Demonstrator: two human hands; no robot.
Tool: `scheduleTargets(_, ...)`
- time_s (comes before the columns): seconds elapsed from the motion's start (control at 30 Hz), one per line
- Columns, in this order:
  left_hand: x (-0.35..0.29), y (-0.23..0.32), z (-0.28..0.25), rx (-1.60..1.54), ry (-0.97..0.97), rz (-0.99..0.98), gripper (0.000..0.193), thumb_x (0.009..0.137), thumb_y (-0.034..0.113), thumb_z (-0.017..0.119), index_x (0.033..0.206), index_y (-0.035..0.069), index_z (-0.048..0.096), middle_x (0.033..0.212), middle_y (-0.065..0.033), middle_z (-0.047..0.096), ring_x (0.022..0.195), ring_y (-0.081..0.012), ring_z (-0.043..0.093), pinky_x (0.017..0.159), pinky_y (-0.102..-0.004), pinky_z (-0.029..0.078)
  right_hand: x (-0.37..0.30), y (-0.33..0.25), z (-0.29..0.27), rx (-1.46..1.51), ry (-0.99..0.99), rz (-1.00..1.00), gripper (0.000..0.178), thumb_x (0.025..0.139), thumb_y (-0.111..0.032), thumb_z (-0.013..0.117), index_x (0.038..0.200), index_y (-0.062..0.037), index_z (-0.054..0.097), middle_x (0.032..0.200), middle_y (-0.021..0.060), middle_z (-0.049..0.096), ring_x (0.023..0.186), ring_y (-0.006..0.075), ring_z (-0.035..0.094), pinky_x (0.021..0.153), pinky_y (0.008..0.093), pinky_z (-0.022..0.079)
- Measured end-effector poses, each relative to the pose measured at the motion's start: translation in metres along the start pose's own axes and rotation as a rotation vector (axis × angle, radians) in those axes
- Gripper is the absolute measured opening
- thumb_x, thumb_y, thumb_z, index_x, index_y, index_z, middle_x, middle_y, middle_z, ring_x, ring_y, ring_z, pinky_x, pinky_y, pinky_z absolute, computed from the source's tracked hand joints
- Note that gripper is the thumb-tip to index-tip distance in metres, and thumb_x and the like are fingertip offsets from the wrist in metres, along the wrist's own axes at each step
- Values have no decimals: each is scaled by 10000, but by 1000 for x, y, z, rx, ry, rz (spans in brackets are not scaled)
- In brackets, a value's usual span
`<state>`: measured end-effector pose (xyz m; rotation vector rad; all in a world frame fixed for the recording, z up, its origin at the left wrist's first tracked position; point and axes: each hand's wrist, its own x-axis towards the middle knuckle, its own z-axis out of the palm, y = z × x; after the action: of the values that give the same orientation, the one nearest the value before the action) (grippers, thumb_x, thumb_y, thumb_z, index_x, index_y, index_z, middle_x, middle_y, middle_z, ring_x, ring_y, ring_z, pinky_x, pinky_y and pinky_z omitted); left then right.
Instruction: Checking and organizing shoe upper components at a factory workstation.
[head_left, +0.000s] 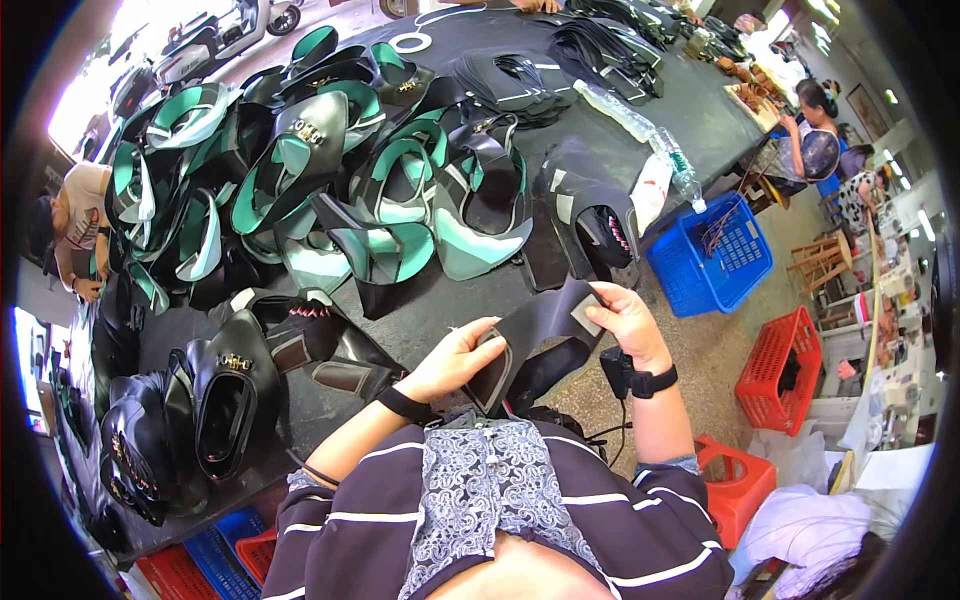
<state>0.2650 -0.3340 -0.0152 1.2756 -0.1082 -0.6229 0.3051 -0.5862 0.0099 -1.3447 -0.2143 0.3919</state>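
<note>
Between my hands, in front of my chest, is a black shoe upper (537,335) with a pale patch near one end. My left hand (458,362) pinches its left edge between thumb and fingers. At the other end my right hand (628,318) grips it, thumb resting by the pale patch. Just beyond lies another black shoe upper (590,205), its inside partly showing. To the left of my hands are black uppers with metal buckles (236,372) and a piece with brown lining patches (340,375).
A big heap of black uppers with green and white linings (390,190) covers the dark table (690,110). Flat black stacks (515,80) and a plastic bottle (680,165) lie farther back. Blue (712,255) and red baskets (780,370) stand on the right. Other people sit around.
</note>
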Motion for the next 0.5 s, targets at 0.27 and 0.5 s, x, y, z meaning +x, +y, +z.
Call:
scheduleTargets(0.27,38,-9,10,-63,-60,135,372,855,53,412,1215,-16,350,1090,-48,508,963,-80,470,848,-230,375,5,-8,-35,-81,226,-6,236,784,-38,540,1016,9,534,913,24,588,789,67,538,727,201,417)
scheduleTargets(0.5,19,-29,-15,101,274,169,385,830,32,438,1200,-29,354,1131,-68,472,1020,-111,434,893,-243,333,37,-3,-13,-220,158,-8,265,818,-25,462,1077,19,495,988,56,562,889,102,519,798,226,392)
